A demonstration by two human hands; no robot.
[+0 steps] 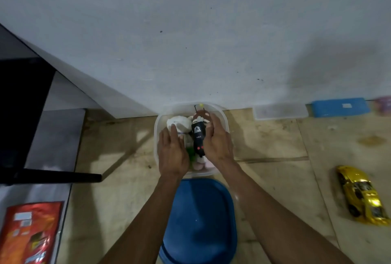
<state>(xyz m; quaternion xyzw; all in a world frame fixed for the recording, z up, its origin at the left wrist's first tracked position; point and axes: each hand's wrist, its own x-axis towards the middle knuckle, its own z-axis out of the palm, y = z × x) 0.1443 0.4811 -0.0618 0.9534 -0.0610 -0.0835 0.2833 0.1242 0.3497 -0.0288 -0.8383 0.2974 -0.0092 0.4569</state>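
**2 hands settle toys into the clear tub**

The clear tub [224,115] sits on the floor [275,141] against the wall [190,30], and everything here is placed by it. Inside it, the black remote [198,134] lies lengthwise on top of the soft toys [200,166], its antenna pointing to the tub's far rim. The right hand [218,143] wraps its fingers round the remote's right side, likely to steer it down into the gap at the tub's middle. The left hand [173,153], fingers straight and relaxed, presses flat on the white plush [178,124] in the tub's left half, seemingly to hold the pile low and make room. The blue lid [201,217] lies just in front of the tub, within reach for closing once the contents sit below the rim. 1 yellow toy car [361,195] lies well to the tub's right, not yet packed.
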